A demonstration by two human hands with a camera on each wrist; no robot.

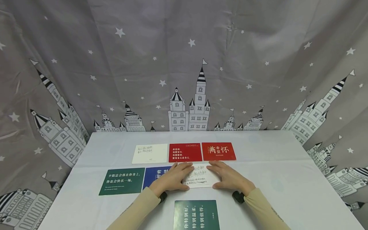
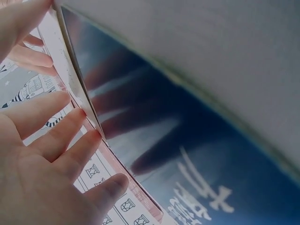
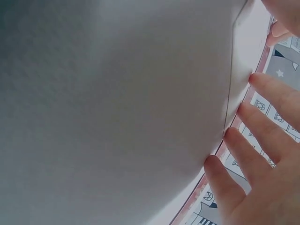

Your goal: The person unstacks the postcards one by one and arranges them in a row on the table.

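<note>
A white card (image 1: 199, 179) with handwritten lines lies flat on the table, framed by both hands. My left hand (image 1: 173, 179) lies at its left side, fingers extended and fingertips on the card's edge. Beneath that hand, a blue card (image 1: 150, 179) with white lettering is partly hidden; it fills much of the left wrist view, mirroring the fingers. My right hand (image 1: 230, 179) touches the white card's right side with spread, nearly straight fingers. In the right wrist view, those fingertips (image 3: 213, 164) press the tabletop beside the card's edge.
Behind the hands a cream card (image 1: 149, 153) and two red cards (image 1: 185, 156) (image 1: 219, 156) form a row. One green card (image 1: 122, 188) is at the left, another (image 1: 196, 218) at the front. A grey castle-print curtain (image 1: 184, 73) hangs behind the white table (image 1: 276, 172).
</note>
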